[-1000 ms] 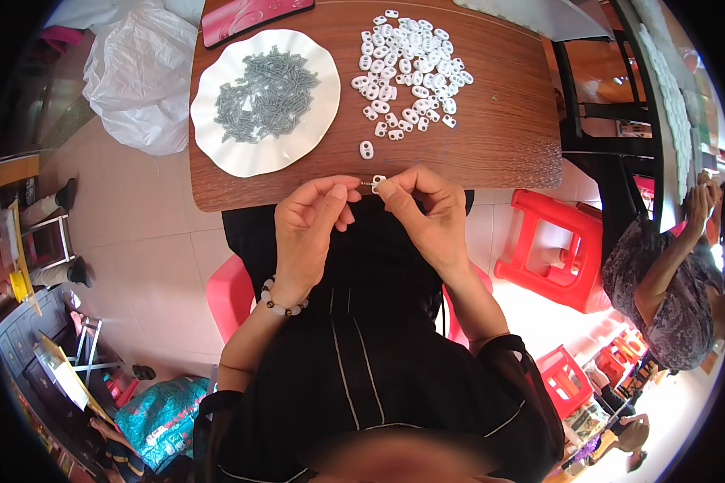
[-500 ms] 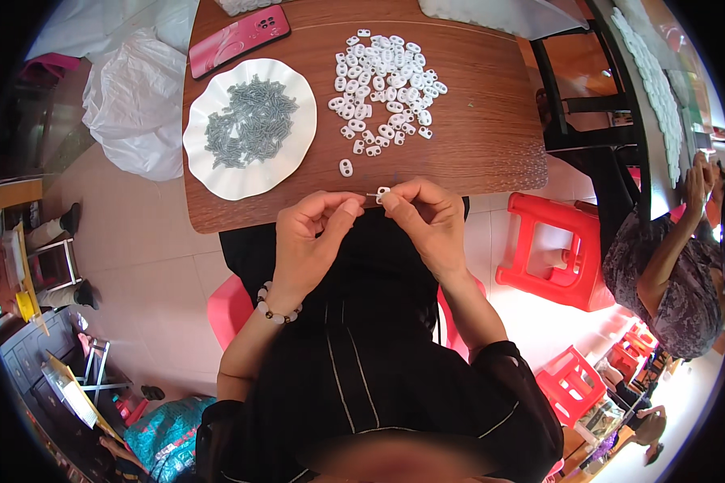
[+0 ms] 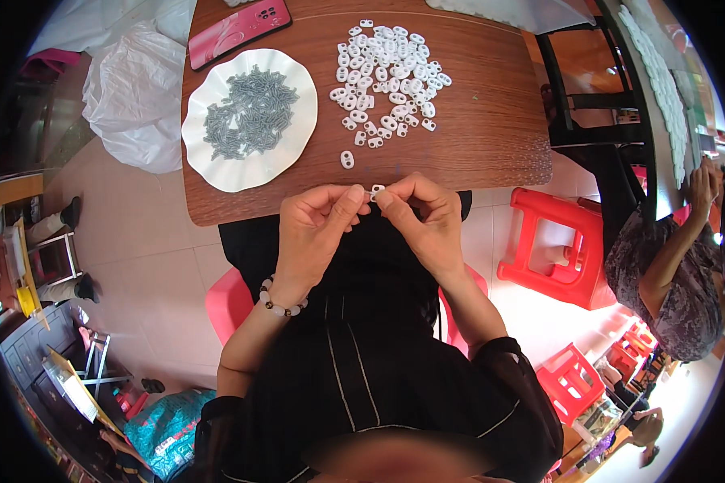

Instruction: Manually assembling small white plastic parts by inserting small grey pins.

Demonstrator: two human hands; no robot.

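Note:
Just past the table's near edge, my two hands meet in front of me. A small white plastic piece with two holes is pinched between the thumb and forefinger of my right hand. My left hand pinches a thin grey pin, mostly covered by its fingertips, against the white piece's left side; whether it sits in a hole is too small to tell. A single white two-holed piece lies on the table just beyond my hands. Farther off is a loose pile of such white pieces.
A white wavy-rimmed plate of small grey pins stands at the table's left, by a pink phone. Red plastic stools stand to the right. A person in a patterned top works at another table there.
My left thumb and fingers have come closer to the white piece, and less of the pin shows. Both hands have shifted slightly, and the view has tilted a little.

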